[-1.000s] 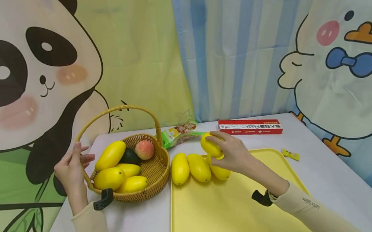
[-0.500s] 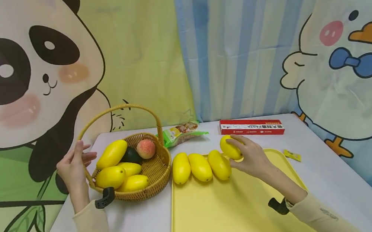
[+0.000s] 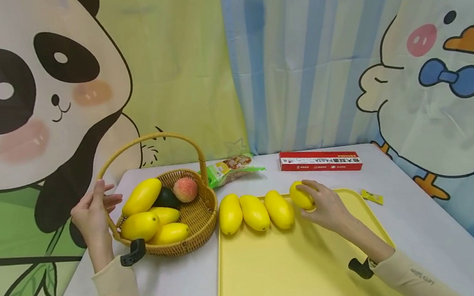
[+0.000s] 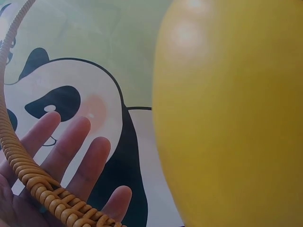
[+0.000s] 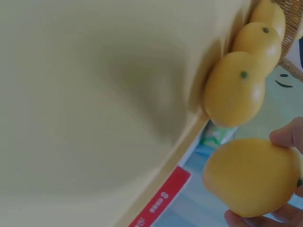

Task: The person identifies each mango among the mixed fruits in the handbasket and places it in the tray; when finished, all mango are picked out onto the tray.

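- The right hand (image 3: pixel 325 205) is curling its thumb and fingers round a smooth yellow oval fruit (image 3: pixel 300 196), holding it above the far edge of a flat yellow rectangular tray (image 3: pixel 283 270).
- Three matching yellow fruits (image 3: pixel 255 213) are lying along that edge, just left of it.
- The step seems to be adding to this row; the next move probably calls for lowering the fruit beside its neighbour, then loosening the grip.
- The left hand (image 3: pixel 92 212), fingers loosely extended and grasping nothing, is resting beside a woven tan basket (image 3: pixel 199 237) holding more fruit.
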Available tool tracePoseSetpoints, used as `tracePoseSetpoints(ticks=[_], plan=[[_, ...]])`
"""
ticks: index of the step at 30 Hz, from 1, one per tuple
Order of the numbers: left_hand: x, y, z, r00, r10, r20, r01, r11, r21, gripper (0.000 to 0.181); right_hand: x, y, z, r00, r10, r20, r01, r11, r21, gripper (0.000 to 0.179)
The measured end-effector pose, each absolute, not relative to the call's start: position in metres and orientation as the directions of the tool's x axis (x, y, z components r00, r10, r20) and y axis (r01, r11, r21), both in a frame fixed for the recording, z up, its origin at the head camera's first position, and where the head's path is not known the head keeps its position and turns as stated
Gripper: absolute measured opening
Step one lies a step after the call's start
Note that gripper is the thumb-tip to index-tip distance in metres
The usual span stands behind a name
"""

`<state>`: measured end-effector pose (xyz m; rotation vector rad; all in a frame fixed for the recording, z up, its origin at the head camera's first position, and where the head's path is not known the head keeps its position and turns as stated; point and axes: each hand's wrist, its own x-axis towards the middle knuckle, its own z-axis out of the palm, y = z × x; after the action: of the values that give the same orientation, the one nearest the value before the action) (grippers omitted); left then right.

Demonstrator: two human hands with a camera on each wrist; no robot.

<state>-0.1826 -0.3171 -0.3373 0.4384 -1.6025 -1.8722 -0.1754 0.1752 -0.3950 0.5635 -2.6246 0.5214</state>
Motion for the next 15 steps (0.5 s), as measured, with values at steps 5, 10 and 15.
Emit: tracePoseSetpoints(ticks=[5,10,15], plan=[[-0.182,-0.317,-0.338,-0.747,-0.647,0.152,0.250,-0.062,0.966,0.042,-0.178,0.175,-0.405,-0.837,-0.306,0.453,-0.456,0.847,-0.271,0.056],[-0.181,-0.317,-0.338,-0.746,-0.647,0.155,0.253,-0.060,0.966,0.043,-0.179,0.174,-0.411,-0.844,-0.307,0.441,-0.451,0.850,-0.272,0.057],[-0.182,-0.316,-0.337,-0.747,-0.645,0.164,0.261,-0.057,0.964,0.043,-0.178,0.173,-0.417,-0.870,-0.289,0.400,-0.420,0.859,-0.292,0.055]])
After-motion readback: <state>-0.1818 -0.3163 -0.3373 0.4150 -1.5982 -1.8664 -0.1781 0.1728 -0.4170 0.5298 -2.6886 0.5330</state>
